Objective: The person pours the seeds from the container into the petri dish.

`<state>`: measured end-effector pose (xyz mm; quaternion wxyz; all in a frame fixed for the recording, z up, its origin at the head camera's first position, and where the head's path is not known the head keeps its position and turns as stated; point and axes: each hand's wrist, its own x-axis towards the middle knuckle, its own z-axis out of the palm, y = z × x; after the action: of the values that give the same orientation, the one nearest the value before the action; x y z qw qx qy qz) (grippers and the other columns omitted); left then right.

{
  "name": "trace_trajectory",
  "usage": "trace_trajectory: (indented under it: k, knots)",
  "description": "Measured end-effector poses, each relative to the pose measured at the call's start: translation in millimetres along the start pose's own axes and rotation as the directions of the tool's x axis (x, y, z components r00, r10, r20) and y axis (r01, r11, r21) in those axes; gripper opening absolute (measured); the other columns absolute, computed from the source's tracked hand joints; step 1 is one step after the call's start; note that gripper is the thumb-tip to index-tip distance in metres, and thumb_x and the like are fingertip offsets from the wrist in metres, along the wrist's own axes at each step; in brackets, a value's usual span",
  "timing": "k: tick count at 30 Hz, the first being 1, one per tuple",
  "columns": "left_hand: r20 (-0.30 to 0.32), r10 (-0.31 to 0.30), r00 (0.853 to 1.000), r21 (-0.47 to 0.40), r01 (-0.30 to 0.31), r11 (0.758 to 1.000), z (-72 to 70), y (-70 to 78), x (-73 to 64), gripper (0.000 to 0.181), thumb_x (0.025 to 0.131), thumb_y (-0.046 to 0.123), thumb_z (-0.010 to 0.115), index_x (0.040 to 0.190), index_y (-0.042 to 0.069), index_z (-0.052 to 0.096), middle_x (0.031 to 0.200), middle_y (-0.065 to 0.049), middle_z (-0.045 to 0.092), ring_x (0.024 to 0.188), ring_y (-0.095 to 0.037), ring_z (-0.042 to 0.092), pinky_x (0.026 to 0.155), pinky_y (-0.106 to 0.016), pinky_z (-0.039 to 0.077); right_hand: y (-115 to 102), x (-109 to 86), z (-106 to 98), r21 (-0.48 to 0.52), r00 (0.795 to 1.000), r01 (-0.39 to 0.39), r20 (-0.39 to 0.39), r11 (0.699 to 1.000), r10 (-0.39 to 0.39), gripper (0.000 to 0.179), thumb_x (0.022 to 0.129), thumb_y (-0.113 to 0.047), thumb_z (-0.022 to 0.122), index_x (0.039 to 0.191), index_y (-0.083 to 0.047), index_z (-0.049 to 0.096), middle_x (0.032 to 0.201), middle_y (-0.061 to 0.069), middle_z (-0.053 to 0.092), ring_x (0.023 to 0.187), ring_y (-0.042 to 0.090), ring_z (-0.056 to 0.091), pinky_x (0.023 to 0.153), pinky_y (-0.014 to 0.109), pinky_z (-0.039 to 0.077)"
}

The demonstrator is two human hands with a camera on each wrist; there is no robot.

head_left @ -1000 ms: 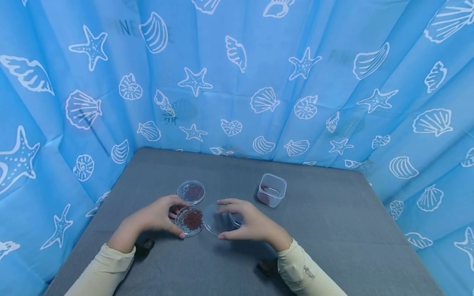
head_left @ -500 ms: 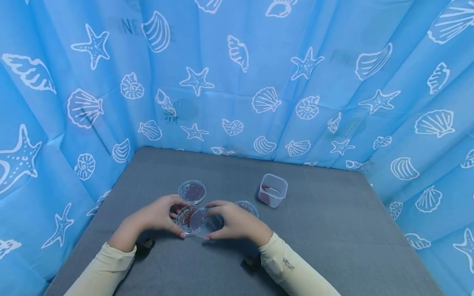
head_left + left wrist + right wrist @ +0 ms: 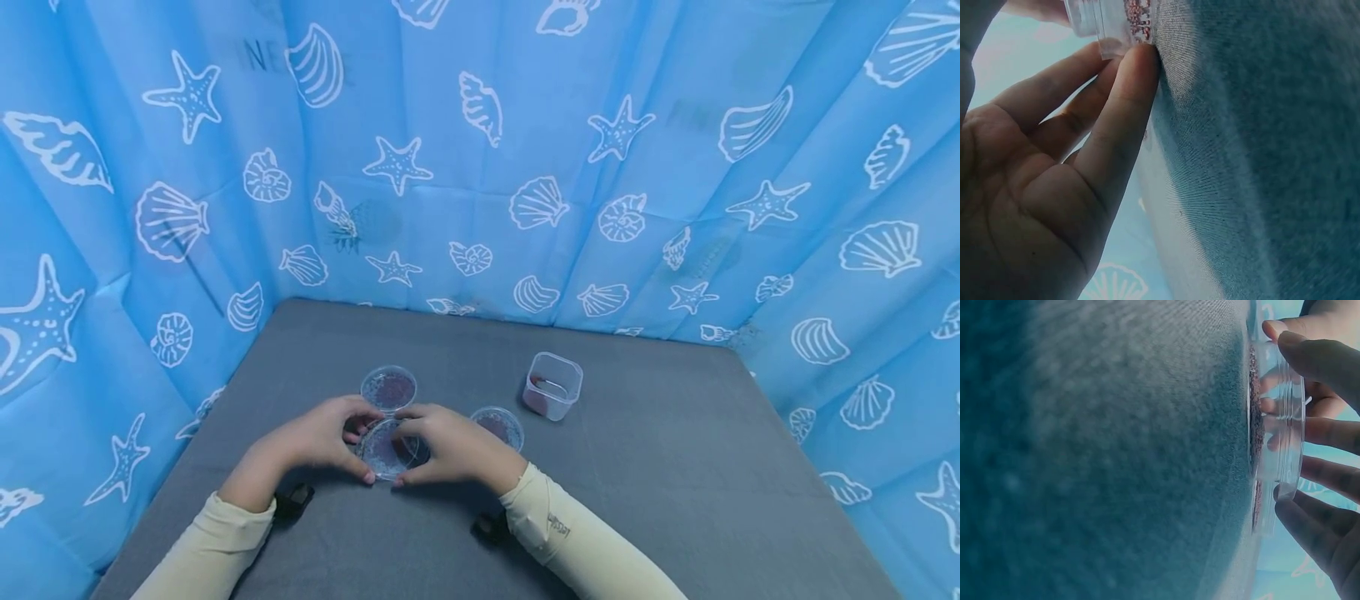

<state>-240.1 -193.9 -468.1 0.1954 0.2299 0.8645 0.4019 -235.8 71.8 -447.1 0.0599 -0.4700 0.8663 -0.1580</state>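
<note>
A clear petri dish (image 3: 1138, 28) with dark red grains in its bottom stands on the grey cloth. My left hand (image 3: 327, 435) grips its left side between thumb and fingers. Directly over the dish is a clear round lid (image 3: 1292, 419), which my right hand (image 3: 452, 450) holds by the rim, thumb on the near side and fingers on the far side. In the right wrist view the lid sits level around the dish's upper wall; whether it is fully down I cannot tell. The right fingers hide part of its right edge in the head view.
One covered petri dish (image 3: 388, 389) with dark grains stands just behind, and another petri dish (image 3: 498, 427) lies to the right, beyond my right hand. Farther right is a square plastic tub (image 3: 552, 386) with some reddish material inside. A blue shell-print curtain (image 3: 480, 167) borders the table.
My right hand has moved left with the lid, from beside the dish to over it, uncovering the right-hand petri dish to view. The left hand has stayed in place on the dish.
</note>
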Motion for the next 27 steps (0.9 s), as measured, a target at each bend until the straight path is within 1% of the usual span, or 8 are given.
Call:
trace_trajectory:
  k: [6, 9, 14, 19, 24, 27]
  knots:
    - [0.0, 0.004, 1.0, -0.02, -0.004, 1.0, -1.1, 0.8, 0.0, 0.086, 0.068, 0.027, 0.102, 0.141, 0.006, 0.063, 0.131, -0.01, 0.062, 0.117, -0.023, 0.063, 0.097, -0.029, 0.062, 0, 3.9, -1, -0.001, 1.0, 0.012, -0.002, 1.0, -0.012, 0.054, 0.092, -0.049, 0.082, 0.134, -0.017, 0.072, 0.155, 0.011, 0.059, 0.139, 0.022, 0.06, 0.116, 0.034, 0.051]
    - [0.0, 0.003, 1.0, -0.026, -0.003, 1.0, -1.3, 0.9, -0.1, 0.087, 0.068, 0.026, 0.102, 0.142, 0.004, 0.062, 0.129, -0.01, 0.062, 0.117, -0.023, 0.062, 0.097, -0.029, 0.062, -2, 6.5, -2, 0.015, 1.0, 0.015, 0.002, 1.0, -0.015, 0.052, 0.092, -0.046, 0.083, 0.133, -0.015, 0.073, 0.154, 0.011, 0.059, 0.138, 0.021, 0.06, 0.116, 0.032, 0.052]
    - [0.01, -0.014, 1.0, -0.039, 0.014, 0.999, -0.6, 0.3, -1.1, 0.089, 0.068, 0.024, 0.102, 0.143, 0.003, 0.06, 0.126, -0.01, 0.061, 0.116, -0.024, 0.061, 0.096, -0.028, 0.063, -4, 10.2, -2, 0.047, 1.0, 0.016, 0.016, 0.999, -0.017, 0.049, 0.092, -0.042, 0.084, 0.131, -0.014, 0.073, 0.151, 0.011, 0.061, 0.134, 0.02, 0.062, 0.112, 0.029, 0.053]
    - [0.012, -0.03, 0.999, -0.045, 0.03, 0.999, -1.6, 2.5, -2.6, 0.092, 0.068, 0.022, 0.102, 0.146, 0.002, 0.057, 0.13, -0.011, 0.059, 0.119, -0.025, 0.061, 0.096, -0.029, 0.063, -4, 13.3, -1, 0.055, 1.0, 0.01, 0.024, 0.998, -0.011, 0.049, 0.091, -0.04, 0.085, 0.131, -0.015, 0.073, 0.152, 0.01, 0.06, 0.129, 0.016, 0.064, 0.107, 0.024, 0.055]
    - [0.012, -0.001, 1.0, -0.025, 0.001, 1.0, -2.0, 4.5, -3.1, 0.093, 0.068, 0.02, 0.101, 0.148, 0.004, 0.057, 0.133, -0.012, 0.059, 0.12, -0.026, 0.061, 0.097, -0.029, 0.063, -4, 16.5, 2, 0.046, 1.0, 0.014, 0.027, 0.999, -0.015, 0.05, 0.091, -0.041, 0.085, 0.131, -0.014, 0.073, 0.147, 0.008, 0.062, 0.12, 0.013, 0.066, 0.1, 0.02, 0.056]
    - [0.014, 0.013, 1.0, -0.029, -0.012, 1.0, -1.0, 4.1, -3.1, 0.093, 0.067, 0.019, 0.101, 0.148, 0.005, 0.057, 0.136, -0.013, 0.059, 0.122, -0.028, 0.061, 0.097, -0.029, 0.063, -3, 17.3, 5, 0.046, 1.0, 0.013, 0.027, 0.999, -0.015, 0.049, 0.091, -0.041, 0.085, 0.13, -0.014, 0.073, 0.144, 0.006, 0.063, 0.117, 0.011, 0.065, 0.098, 0.019, 0.056]
